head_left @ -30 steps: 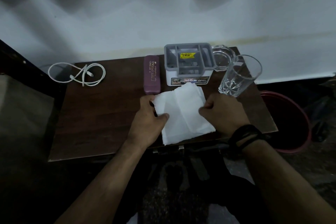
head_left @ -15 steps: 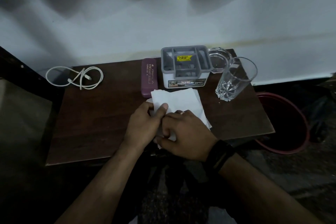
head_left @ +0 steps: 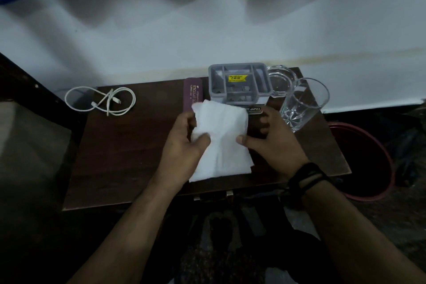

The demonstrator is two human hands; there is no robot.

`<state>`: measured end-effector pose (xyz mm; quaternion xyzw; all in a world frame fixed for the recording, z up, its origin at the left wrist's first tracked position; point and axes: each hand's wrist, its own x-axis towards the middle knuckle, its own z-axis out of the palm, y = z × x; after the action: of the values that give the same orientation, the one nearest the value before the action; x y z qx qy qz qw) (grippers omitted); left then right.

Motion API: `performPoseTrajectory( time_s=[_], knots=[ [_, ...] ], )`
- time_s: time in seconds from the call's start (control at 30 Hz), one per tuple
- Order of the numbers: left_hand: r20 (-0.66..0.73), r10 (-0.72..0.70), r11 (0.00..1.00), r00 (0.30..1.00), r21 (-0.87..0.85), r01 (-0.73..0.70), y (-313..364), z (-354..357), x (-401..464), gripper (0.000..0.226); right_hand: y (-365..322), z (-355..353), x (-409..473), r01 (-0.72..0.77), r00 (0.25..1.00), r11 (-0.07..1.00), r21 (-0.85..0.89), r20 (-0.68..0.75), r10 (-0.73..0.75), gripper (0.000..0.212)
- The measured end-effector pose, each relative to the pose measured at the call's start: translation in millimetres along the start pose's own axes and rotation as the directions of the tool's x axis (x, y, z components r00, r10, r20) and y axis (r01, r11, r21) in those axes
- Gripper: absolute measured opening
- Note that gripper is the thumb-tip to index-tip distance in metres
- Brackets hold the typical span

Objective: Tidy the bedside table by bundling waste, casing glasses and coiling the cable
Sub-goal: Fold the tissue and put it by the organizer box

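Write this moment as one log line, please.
step: bundling waste | left hand: grips white tissue | right hand: pinches tissue edge | cable: loosely looped | glasses case: closed

The tissue hides the near end of the glasses case and part of the grey organiser; the case's small lettering is unreadable.

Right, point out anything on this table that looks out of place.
The white cable lies in a loose tangle at the table's far left corner, one loop overhanging the edge. Nothing looks spilled or broken.
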<state>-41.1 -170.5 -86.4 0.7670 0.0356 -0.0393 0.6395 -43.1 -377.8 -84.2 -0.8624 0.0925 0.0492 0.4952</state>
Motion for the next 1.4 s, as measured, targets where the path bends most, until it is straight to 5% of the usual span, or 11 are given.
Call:
performPoseTrajectory(
  time_s=[0.13,0.23,0.37,0.5,0.77,1.07,1.23,1.4],
  knots=[
    [0.079,0.021,0.95,0.997,-0.313,0.005,16,-11,-2,0.033,-12,-7,-1,-0.155,0.976,0.846,0.51,0.211,0.052,0.055],
    [0.085,0.043,0.933,0.996,-0.359,-0.009,21,-16,-3,0.032,-16,-2,-3,-0.14,0.964,0.781,0.608,0.265,-0.034,0.039],
    [0.0,0.262,0.931,0.965,-0.264,-0.253,29,-23,-3,0.021,-20,5,-9,0.198,0.973,0.807,0.556,-0.016,-0.228,0.023],
    [-0.008,0.299,0.931,0.954,-0.217,-0.293,27,-30,0,0.017,-13,5,-10,0.384,0.923,0.831,0.403,-0.14,-0.359,0.012],
    [0.121,0.216,0.976,0.969,-0.067,-0.209,14,-25,1,0.034,-3,13,-2,0.225,0.967,0.887,0.402,0.024,-0.255,0.027],
    [-0.009,0.254,0.962,0.967,-0.101,-0.253,20,-24,0,0.021,-11,11,-2,0.217,0.972,0.822,0.527,-0.037,-0.233,0.019],
    [0.058,0.047,0.999,0.997,-0.028,-0.046,7,-20,-1,0.023,-2,18,0,0.133,0.974,0.849,0.511,0.093,-0.208,0.03],
    [0.034,0.153,0.967,0.988,-0.21,-0.143,17,-23,1,0.025,-10,12,-4,0.186,0.964,0.753,0.631,0.033,-0.266,0.03]
  ],
)
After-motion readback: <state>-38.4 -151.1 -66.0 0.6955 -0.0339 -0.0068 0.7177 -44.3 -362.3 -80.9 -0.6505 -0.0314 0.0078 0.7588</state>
